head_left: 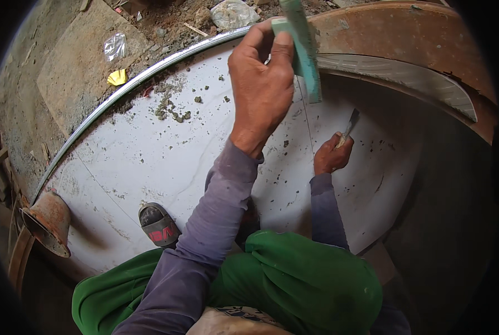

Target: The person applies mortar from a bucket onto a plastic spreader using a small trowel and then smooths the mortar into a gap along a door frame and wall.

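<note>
My left hand (263, 86) is raised at the top middle, its thumb and fingers closed on a green float-like board (311, 75). The board is seen nearly edge-on, with a paler block-like part at the thumb; its upper end leaves the view. Lower and to the right, my right hand (333, 155) is wrapped round the pale handle of a small scraper (352, 121), its dark flat blade pointing up and away from me. Beneath both hands lie large white tiles (205, 148) with thin dark joints, strewn with grey mortar crumbs (171, 106).
A curved-looking metal strip (115, 96) edges the tiles; beyond it lie rough ground, a yellow scrap (117, 77) and clear plastic. A dirty bucket (48, 220) lies tipped at left. Brown wooden board (400, 33) and a patterned light strip (405, 75) border the upper right. My sandalled foot (159, 226) rests on the tiles.
</note>
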Motion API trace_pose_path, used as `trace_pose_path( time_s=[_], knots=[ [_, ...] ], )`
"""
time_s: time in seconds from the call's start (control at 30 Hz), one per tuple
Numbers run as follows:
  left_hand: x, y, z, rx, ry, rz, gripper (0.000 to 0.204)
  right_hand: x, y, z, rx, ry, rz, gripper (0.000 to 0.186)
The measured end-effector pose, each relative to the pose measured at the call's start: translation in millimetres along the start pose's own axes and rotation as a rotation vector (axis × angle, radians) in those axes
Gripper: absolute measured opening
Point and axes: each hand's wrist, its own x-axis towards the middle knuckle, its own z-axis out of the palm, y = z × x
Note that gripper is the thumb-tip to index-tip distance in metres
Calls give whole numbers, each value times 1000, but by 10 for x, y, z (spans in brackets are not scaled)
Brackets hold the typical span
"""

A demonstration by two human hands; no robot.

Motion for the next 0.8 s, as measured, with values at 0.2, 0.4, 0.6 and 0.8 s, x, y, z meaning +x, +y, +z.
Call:
trace_pose_path(
  time_s=[0.2,0.4,0.6,0.8],
  knots=[
    [-49,-543,-404,4,30,-227,26,-15,-44,43,14,28,-6,31],
    [-16,-739,-268,77,31,-273,27,0,-32,68,1,56,-20,31],
    [137,-667,-113,197,85,-313,30,1,-19,23,5,30,-28,33],
    [225,-713,-72,202,79,-331,28,1,-18,13,11,20,-43,33]
  ],
)
